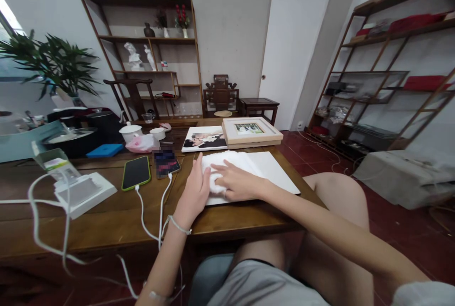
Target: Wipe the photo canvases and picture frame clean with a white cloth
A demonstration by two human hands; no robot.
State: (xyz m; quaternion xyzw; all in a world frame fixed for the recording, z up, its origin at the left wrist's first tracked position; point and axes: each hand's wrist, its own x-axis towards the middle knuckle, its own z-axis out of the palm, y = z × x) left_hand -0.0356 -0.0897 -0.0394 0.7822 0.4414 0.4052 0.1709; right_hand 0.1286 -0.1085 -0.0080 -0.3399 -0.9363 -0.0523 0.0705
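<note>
A fluffy white cloth (245,160) lies bunched on a flat white board (275,173) near the table's front edge. With fingers stretched out, my left hand (197,184) rests along the cloth's left side and the board's edge. My right hand (236,179) lies on top of the cloth, fingers spread and pressed into it. Part of the cloth and the board's left portion are hidden under my hands. Just behind the board are a photo print (205,139) and stacked pale wooden picture frames (252,131).
Left of my hands lie two phones, one green-edged (136,173) and one dark (166,163), with white charging cables (142,211). Further left are an open white box (85,193), a blue block (104,150) and a white teapot (130,131). The wooden table (234,218) ends near my legs.
</note>
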